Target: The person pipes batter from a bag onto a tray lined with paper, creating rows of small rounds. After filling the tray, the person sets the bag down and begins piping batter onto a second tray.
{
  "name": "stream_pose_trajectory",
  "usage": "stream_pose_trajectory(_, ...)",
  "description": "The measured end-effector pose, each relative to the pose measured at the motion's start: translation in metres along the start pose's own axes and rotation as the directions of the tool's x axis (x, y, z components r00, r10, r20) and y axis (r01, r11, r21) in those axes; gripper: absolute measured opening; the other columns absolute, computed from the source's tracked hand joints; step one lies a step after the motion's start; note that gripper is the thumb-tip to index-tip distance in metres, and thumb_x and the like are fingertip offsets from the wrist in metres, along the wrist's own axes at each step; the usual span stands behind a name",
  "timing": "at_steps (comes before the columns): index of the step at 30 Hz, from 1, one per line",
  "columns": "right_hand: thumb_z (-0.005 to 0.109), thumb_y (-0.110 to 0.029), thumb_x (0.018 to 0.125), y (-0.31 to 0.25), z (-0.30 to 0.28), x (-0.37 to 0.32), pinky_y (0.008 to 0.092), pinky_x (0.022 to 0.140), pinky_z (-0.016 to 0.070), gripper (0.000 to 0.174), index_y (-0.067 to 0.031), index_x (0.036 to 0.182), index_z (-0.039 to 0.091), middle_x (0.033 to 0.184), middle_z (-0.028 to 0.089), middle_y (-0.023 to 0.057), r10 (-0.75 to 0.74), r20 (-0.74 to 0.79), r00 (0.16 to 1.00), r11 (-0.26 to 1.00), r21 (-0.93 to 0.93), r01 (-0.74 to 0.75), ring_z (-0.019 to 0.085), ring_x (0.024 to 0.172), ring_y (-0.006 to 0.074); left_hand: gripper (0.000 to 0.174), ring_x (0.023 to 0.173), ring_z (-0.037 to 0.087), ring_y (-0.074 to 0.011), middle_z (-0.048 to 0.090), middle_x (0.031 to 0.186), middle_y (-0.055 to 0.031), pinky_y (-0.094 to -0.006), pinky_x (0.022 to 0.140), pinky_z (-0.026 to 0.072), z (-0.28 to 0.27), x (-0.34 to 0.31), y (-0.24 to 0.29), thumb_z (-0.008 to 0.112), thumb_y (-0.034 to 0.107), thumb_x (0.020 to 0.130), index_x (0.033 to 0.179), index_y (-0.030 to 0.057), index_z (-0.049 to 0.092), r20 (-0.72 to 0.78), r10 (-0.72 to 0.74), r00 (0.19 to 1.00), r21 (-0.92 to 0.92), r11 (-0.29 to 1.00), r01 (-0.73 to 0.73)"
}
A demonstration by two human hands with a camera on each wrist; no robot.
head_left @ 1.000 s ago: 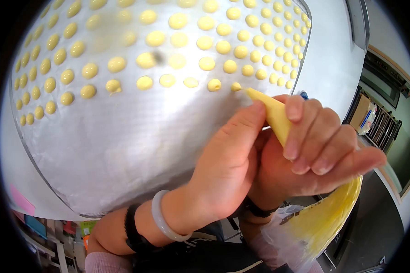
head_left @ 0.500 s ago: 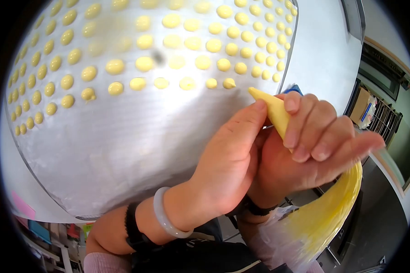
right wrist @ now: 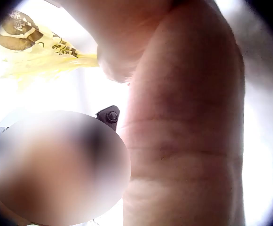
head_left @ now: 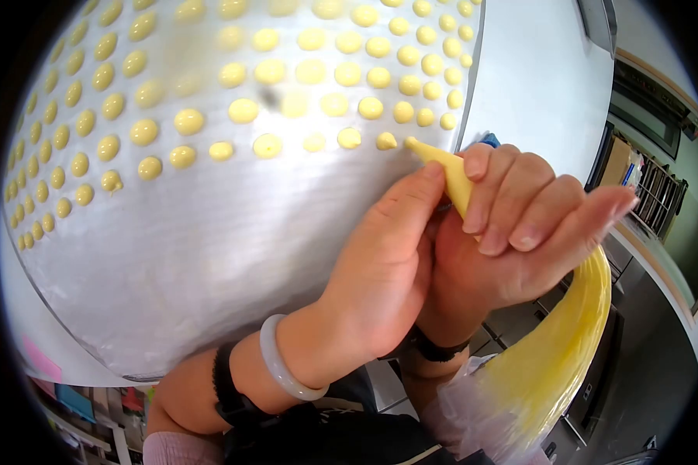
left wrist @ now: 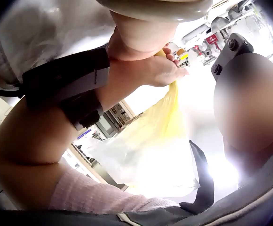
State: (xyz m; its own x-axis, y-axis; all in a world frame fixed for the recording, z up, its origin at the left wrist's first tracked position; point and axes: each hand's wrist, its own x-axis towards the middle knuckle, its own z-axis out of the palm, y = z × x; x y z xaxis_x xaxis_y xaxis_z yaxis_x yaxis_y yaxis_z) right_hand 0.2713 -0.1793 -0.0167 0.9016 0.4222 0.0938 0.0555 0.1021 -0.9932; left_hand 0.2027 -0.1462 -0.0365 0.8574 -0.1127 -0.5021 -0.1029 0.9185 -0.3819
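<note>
My right hand (head_left: 527, 209) curls its fingers round a piping bag (head_left: 456, 184) filled with yellow batter. The bag's full tail hangs below that hand, its end wrapped in clear plastic. My left hand (head_left: 388, 256), with a white bracelet at the wrist, pinches the bag near its narrow tip; its other fingers are mostly hidden. Close over the sheet, the tip points at the row's right end, beside a small pointed dab of batter (head_left: 386, 140). In the left wrist view the bag (left wrist: 167, 110) hangs under my right hand (left wrist: 162, 70); the right wrist view shows dark print on the bag (right wrist: 19, 40).
Rows of yellow batter rounds (head_left: 189, 122) cover the far part of a pale baking sheet (head_left: 209, 256). Its right edge lies on a white table (head_left: 535, 85). A blue object (head_left: 488, 140) sits behind my right hand. A rack (head_left: 663, 198) stands at the far right.
Both hands and the bag have moved rightward along the nearest row relative to the sheet, which has slid left in view. Two more batter rounds lie at that row's right end.
</note>
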Motion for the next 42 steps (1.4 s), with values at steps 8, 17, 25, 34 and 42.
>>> stream_pose_trajectory(8,0.022,-0.043,0.091,-0.008,-0.010,0.001,0.0261,0.059,0.0410,0.054,-0.0157,0.046,0.031,0.038,0.034,-0.0009,-0.041,-0.033,0.999,0.991,0.129,0.045,0.029,0.035,0.0087,0.024,0.091,0.045,-0.0091,0.051,0.094,-0.0019,-0.0248,0.083,0.0356,0.003,0.005,-0.007,0.037,0.026,0.091,0.096,0.0062,0.049,0.091,-0.048,0.995,0.014,0.999,0.047)
stream_pose_trajectory(17,0.025,-0.041,0.091,-0.006,-0.017,0.002,0.0243,0.055,0.0397,0.053,-0.0162,0.045,0.031,0.037,0.033,-0.0014,-0.012,-0.077,0.997,0.999,0.051,0.016,0.028,0.034,0.0088,0.026,0.096,0.044,-0.0109,0.050,0.099,-0.0012,-0.0253,0.086,0.0338,-0.002,0.011,-0.013,0.038,0.027,0.090,0.103,0.0063,0.047,0.058,-0.072,0.996,0.014,0.997,0.071)
stream_pose_trajectory(25,0.029,-0.040,0.091,0.001,-0.020,0.008,0.0256,0.053,0.0416,0.052,-0.0158,0.045,0.030,0.036,0.032,-0.0007,0.007,-0.179,0.984,0.999,-0.029,-0.013,0.027,0.033,0.0091,0.025,0.085,0.045,-0.0060,0.052,0.090,-0.0010,-0.0201,0.079,0.0366,0.008,0.020,-0.017,0.036,0.025,0.091,0.095,0.0045,0.050,-0.028,-0.060,0.998,0.009,0.998,0.060)
stream_pose_trajectory(34,0.031,-0.033,0.091,-0.061,-0.051,0.007,0.0269,0.054,0.0431,0.045,-0.0137,0.051,0.036,0.039,0.037,-0.0005,0.097,-0.170,0.981,0.994,-0.039,-0.106,0.034,0.034,0.0103,0.034,0.098,0.047,-0.0172,0.052,0.098,-0.0066,-0.0326,0.081,0.0384,0.025,-0.024,-0.020,0.060,0.008,0.075,0.106,0.0021,0.048,0.089,0.282,0.955,0.932,0.314,-0.179)
stream_pose_trajectory(42,0.052,-0.013,0.081,-0.114,-0.058,-0.054,0.0300,0.078,0.0413,0.027,0.0006,0.103,0.048,0.094,0.053,0.0113,0.191,0.223,0.956,0.799,-0.601,-0.019,0.051,0.087,0.0184,0.072,0.103,0.040,-0.0330,0.042,0.111,-0.0138,-0.0407,0.087,0.0336,0.111,-0.057,-0.051,0.064,0.005,0.052,0.120,0.0074,0.043,0.719,-0.140,0.681,0.439,-0.668,-0.601)
